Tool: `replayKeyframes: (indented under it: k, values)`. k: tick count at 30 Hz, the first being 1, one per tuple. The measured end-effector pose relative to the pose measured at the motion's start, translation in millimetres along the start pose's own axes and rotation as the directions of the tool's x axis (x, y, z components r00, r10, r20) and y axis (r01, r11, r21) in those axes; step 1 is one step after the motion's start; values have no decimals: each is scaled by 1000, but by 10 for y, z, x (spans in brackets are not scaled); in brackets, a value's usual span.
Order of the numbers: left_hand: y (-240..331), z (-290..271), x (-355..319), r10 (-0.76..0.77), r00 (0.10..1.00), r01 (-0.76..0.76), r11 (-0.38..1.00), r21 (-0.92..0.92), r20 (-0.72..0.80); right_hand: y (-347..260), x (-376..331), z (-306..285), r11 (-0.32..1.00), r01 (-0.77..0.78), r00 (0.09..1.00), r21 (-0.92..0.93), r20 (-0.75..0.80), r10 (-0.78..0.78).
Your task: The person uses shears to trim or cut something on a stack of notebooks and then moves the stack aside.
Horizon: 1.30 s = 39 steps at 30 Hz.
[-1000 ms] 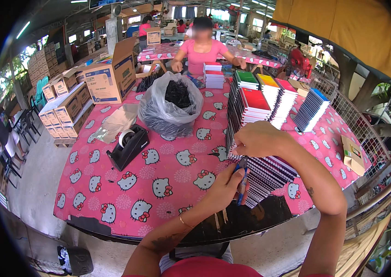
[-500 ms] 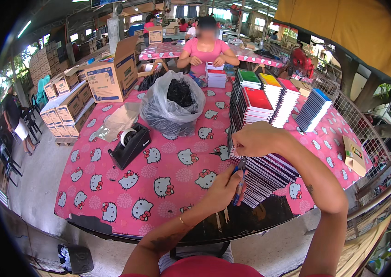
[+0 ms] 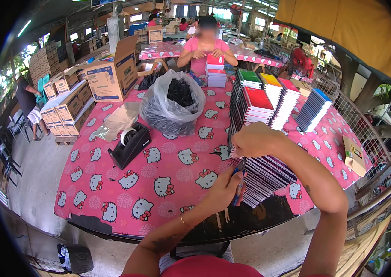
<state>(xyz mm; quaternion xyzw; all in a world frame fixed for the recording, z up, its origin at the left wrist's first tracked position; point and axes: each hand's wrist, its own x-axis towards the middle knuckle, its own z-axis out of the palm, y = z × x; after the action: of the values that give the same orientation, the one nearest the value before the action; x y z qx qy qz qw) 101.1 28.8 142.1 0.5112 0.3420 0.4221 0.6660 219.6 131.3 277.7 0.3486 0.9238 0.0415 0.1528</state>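
My left hand (image 3: 223, 190) is wrapped round a pair of pliers (image 3: 238, 184) with blue handles. The jaws point away from me, at the far left corner of a stack of spiral-bound notebooks (image 3: 269, 177). This stack lies with its black and white coil edges showing, close to the near edge of the table. My right hand (image 3: 254, 139) is closed just beyond the jaws, at the same corner. Its fingertips are bent under, and what they pinch is hidden. Right behind it stand piles of notebooks with red (image 3: 257, 99), green and yellow covers.
A black tape dispenser (image 3: 130, 145) and a clear plastic bag of black scraps (image 3: 172, 104) stand on the pink table (image 3: 126, 203). Cartons (image 3: 105, 81) are stacked at the left. Across the table a co-worker (image 3: 200, 51) handles small red-covered notebooks. A blue-topped pile (image 3: 314, 110) stands right.
The pliers have tilted slightly while my hands stay almost in place. The co-worker across has lifted a red-covered notebook upright. At the far left a person has moved toward the green chairs.
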Motion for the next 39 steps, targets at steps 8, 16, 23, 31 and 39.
replayKeyframes:
  k: [8, 16, 23, 31, 39]
  values:
    - [-185, -19, -34, -41, 999, 38, 984, -171, -10, -124, 58, 0, 999, -48, 999, -4, 13, 48]
    - [-147, -31, 39, 16, 1000, -16, 1000, 15, 8, -58, 102, 122, 998, -34, 999, -59, -25, 32]
    - [-294, -72, 8, -45, 999, 40, 984, -173, -25, -251, 163, 57, 986, -72, 995, -151, 55, 82]
    - [-253, -71, -27, 14, 1000, -15, 998, 61, 20, -231, 190, 120, 973, -121, 988, -198, 67, 137]
    - [-410, -107, 121, -37, 998, 27, 985, -170, -55, -385, 245, 129, 949, -42, 986, -312, 143, 90]
